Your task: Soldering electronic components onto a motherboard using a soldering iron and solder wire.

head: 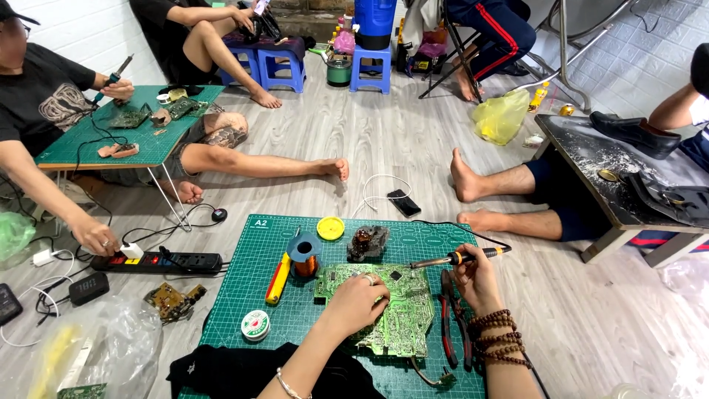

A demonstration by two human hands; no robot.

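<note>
A green circuit board [402, 318] lies on a green cutting mat [251, 295] in front of me. My left hand [354, 301] rests on the board's left part, fingers curled down onto it, a ring on one finger. My right hand [476, 279], with bead bracelets at the wrist, grips a soldering iron [450, 259] with a yellow and black handle; its tip points left above the board's upper right corner. Red-handled pliers [447, 318] lie on the mat between the board and my right wrist.
On the mat: a copper wire spool [305, 258], yellow and red cutter [278, 278], solder tin [255, 324], yellow lid [330, 227], dark sponge holder [368, 241]. A power strip [159, 261] lies left. A phone [404, 202] is on the floor. Other people sit around, one at a low table [81, 151].
</note>
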